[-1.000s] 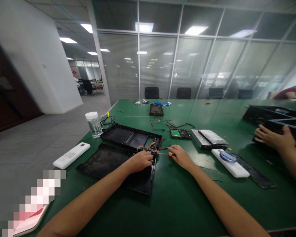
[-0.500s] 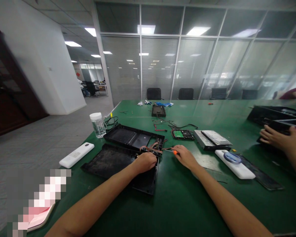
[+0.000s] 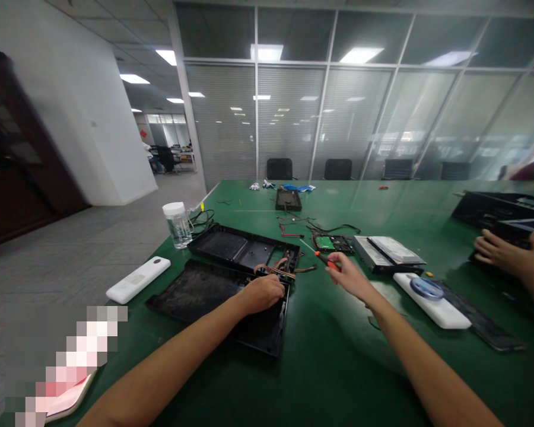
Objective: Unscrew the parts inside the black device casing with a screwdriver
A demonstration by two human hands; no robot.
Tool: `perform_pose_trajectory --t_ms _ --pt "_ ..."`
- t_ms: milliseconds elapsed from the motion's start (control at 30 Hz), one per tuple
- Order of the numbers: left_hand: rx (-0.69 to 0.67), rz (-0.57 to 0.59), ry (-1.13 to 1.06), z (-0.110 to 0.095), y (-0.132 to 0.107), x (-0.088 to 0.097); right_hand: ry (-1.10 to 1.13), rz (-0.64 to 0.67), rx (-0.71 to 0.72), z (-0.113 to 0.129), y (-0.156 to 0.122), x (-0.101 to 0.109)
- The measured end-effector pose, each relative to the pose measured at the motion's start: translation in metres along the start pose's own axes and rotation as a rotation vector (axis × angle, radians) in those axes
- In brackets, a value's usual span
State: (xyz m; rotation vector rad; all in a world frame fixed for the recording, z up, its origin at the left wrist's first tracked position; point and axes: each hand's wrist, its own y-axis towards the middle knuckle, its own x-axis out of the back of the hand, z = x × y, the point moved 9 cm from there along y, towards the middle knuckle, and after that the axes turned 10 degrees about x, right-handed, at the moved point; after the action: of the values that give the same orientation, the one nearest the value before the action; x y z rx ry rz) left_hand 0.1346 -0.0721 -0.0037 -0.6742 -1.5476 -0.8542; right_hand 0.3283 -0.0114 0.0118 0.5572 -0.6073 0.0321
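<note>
My right hand (image 3: pixel 347 276) is wrapped round the black and orange handle of a screwdriver (image 3: pixel 323 258), its thin shaft aimed up and left above the table. My left hand (image 3: pixel 263 293) is closed at the right side of an opened black plastic casing (image 3: pixel 204 290); whatever its fingers pinch is hidden. Behind that hand, the casing's other half (image 3: pixel 240 249) lies with its inside up, and a bundle of ribbon-like wires (image 3: pixel 271 270) spills over its right end. Just beyond the screwdriver lies a hard drive (image 3: pixel 333 242) with a green circuit board.
Left stand a clear jar (image 3: pixel 178 225) and a white device (image 3: pixel 139 280). Silver drives (image 3: pixel 389 252), another white device (image 3: pixel 431 300) and a dark flat panel (image 3: pixel 483 314) lie right. A co-worker's hand (image 3: pixel 511 255) rests on a black box (image 3: pixel 507 207). Loose cables (image 3: pixel 333 228) lie mid-table.
My right hand has lifted the screwdriver away from the wires, up and to the right, and its shaft now tilts upward. My left hand has stayed at the casing's edge.
</note>
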Motion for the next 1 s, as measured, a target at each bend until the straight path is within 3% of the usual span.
perform_pose_trajectory --t_ms 100,200,267,467,767,1000 --pt "0.072 -0.031 -0.053 0.007 0.001 0.001 0.058 -0.077 0.043 0.024 -0.002 0.012" --pt "0.191 -0.059 -0.104 0.017 0.0 0.002 -0.097 -0.202 0.165 0.051 -0.01 0.021" --pt "0.24 -0.065 -0.136 0.02 -0.002 0.003 -0.182 -0.215 0.224 0.062 -0.015 0.016" --pt "0.262 -0.074 -0.205 0.02 -0.003 0.005 -0.432 -0.156 0.356 0.079 -0.023 -0.006" --pt "0.218 -0.097 -0.264 0.015 -0.001 0.01 -0.515 -0.157 0.406 0.083 -0.025 -0.008" --pt "0.222 -0.098 -0.262 0.017 -0.002 0.007 -0.668 -0.008 0.492 0.108 -0.02 -0.016"
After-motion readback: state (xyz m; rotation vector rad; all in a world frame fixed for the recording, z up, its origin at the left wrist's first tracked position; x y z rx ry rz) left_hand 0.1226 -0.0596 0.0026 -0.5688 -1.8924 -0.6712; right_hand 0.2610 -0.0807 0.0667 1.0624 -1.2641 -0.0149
